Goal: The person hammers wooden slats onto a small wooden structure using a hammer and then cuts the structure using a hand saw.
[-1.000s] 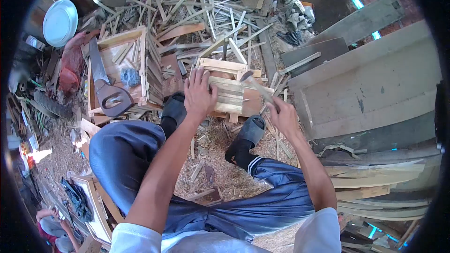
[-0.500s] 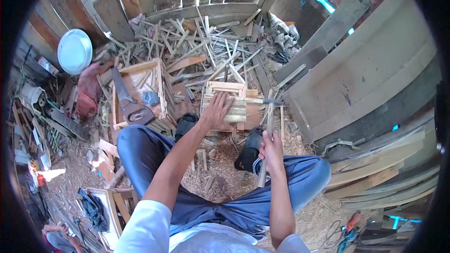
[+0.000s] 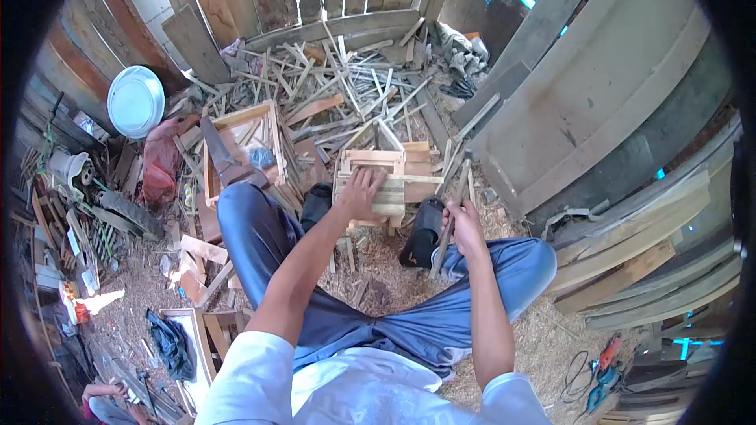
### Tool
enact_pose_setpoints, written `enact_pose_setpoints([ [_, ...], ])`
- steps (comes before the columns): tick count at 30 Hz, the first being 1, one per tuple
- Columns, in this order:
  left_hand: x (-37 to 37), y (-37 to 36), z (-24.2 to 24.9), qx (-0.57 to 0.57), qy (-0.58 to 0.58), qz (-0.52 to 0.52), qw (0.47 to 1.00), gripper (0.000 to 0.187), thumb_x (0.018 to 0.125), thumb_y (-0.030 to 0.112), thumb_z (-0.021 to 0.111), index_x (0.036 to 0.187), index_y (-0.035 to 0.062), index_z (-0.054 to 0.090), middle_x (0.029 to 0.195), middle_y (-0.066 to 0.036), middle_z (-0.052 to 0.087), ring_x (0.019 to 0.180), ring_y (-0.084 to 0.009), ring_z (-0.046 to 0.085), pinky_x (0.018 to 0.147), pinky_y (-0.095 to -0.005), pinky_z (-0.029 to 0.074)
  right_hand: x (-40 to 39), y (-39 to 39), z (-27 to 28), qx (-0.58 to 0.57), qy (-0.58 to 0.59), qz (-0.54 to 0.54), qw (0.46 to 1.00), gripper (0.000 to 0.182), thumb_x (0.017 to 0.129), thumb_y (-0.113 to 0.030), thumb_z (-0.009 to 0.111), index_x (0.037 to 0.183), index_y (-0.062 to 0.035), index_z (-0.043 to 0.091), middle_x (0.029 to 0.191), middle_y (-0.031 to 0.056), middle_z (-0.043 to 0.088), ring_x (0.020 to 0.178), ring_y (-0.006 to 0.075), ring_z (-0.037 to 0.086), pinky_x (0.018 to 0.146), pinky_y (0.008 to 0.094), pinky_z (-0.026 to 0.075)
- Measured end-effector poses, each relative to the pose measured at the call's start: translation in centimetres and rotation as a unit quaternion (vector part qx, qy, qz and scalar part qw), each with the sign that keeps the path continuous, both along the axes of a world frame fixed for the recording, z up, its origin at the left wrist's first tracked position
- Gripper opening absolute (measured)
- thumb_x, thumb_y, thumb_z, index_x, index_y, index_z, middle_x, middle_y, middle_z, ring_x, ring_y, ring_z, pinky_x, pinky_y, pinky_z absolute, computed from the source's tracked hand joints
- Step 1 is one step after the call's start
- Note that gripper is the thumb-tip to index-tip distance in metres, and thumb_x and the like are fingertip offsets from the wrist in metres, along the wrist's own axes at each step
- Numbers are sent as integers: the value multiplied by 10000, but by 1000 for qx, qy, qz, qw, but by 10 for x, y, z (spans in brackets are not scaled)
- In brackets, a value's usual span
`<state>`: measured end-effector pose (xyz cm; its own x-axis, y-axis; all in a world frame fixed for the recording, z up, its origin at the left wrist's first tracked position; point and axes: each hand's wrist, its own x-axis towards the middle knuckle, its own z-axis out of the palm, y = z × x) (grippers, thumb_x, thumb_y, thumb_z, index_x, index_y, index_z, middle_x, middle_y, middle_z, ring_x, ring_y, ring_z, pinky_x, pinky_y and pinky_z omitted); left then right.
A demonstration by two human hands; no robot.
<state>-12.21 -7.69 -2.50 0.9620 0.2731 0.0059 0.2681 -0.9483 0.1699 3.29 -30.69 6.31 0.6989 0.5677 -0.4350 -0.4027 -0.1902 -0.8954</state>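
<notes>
My left hand (image 3: 361, 195) lies with fingers spread on a small slatted wooden crate (image 3: 388, 208) between my feet. A pale wood strip (image 3: 421, 179) runs from under its fingers and sticks out past the crate's right side. To the right, my right hand (image 3: 465, 226) is wrapped round the wooden handle of a hammer (image 3: 447, 248). The hammer is tilted, with its head end up and away from me, apart from the crate. Its head is small and hard to make out from this angle.
A wooden box (image 3: 277, 145) at left bears a handsaw (image 3: 220, 153) and a blue bag (image 3: 261, 158). Scrap sticks (image 3: 311, 83) pile up toward the plank wall. Large boards (image 3: 583, 102) lean at right. A power tool (image 3: 605, 378) lies lower right. Another person (image 3: 106, 401) sits lower left.
My right hand has turned the hammer, so its head no longer shows side-on. The left hand stays on the slats. The whole view has shifted slightly.
</notes>
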Motion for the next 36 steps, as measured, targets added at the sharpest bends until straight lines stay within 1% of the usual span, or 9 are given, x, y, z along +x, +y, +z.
enact_pose_setpoints([
  [1,0,-2,1,20,-66,6,998,918,825,669,581,1444,20,386,1309,-225,483,1254,-388,440,1103,-511,304,-2,0,-8,-16,-18,12,1000,243,983,-178,580,1097,8,474,748,54,543,591,119,530,483,290,456],
  [5,17,2,-4,-99,-105,77,987,627,930,504,517,1319,13,503,1195,-191,538,1182,-356,493,1088,-492,330,-27,4,-45,-135,-173,54,974,242,979,-170,589,1126,-25,462,771,23,527,534,89,482,445,252,428],
  [8,21,1,-23,-92,-151,104,979,521,958,421,476,1281,16,529,1163,-176,553,1155,-353,508,1084,-498,334,-45,19,-24,-150,-160,77,973,283,971,-155,605,1180,-48,447,785,20,520,516,66,451,415,231,397],
  [9,21,-5,-30,-65,-198,113,971,499,960,388,461,1291,19,523,1160,-173,552,1164,-348,504,1110,-488,315,-28,12,-87,-166,-300,97,934,295,981,-186,584,1219,-46,479,812,82,584,549,167,536,492,325,471],
  [10,21,-9,-31,-71,-195,114,972,499,960,388,461,1291,19,523,1160,-173,552,1164,-348,504,1110,-488,315,-29,10,-89,-172,-297,99,934,295,981,-186,584,1219,-46,479,812,82,584,549,167,536,492,325,471],
  [13,18,-11,-10,-70,-147,137,977,530,958,384,477,1307,-13,508,1193,-182,545,1226,-337,462,1156,-465,259,-45,12,-43,-209,-395,97,889,326,994,-243,528,1214,-3,550,914,213,666,859,399,654,784,470,492],
  [17,16,-8,-14,-53,-180,145,972,543,932,413,491,1276,-5,540,1165,-166,556,1194,-317,485,1160,-469,261,-43,14,-36,-235,-368,122,891,342,997,-245,529,1246,-10,524,911,224,668,867,397,662,775,468,500],
  [19,17,-8,-13,-63,-181,149,970,543,926,411,497,1273,-5,540,1166,-164,557,1193,-315,486,1160,-469,262,-44,15,-44,-232,-364,142,891,366,998,-245,520,1303,-47,484,946,308,653,879,518,620,750,563,477],
  [36,17,-8,-4,-81,-152,166,971,536,925,413,508,1278,12,543,1186,-155,563,1206,-310,485,1157,-460,271,-68,22,-57,-222,-423,102,872,334,1019,-273,496,1276,-60,488,907,299,655,865,521,618,714,554,468],
])
